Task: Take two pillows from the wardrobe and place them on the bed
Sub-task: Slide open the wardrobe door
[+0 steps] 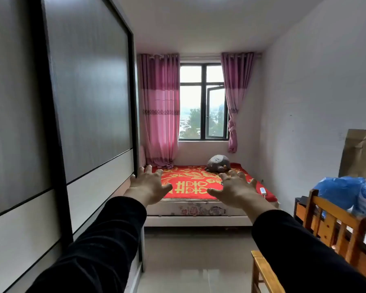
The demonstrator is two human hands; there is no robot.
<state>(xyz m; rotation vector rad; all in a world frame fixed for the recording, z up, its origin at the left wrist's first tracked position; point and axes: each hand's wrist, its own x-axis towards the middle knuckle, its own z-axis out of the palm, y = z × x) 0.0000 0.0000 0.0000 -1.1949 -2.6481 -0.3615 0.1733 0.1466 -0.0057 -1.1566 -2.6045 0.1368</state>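
Soft daylight is coming in through the window (203, 102) at the far end, and its panes are washing out to near white. The pink curtains (160, 111) are glowing where light is passing through. The walls (315, 92) are looking grey and rather dim. The wardrobe (89, 92) doors are catching a pale sheen. The black sleeves (106, 240) are showing almost no detail. The wide lens is bowing straight lines near the edges, and everything is looking slightly soft.
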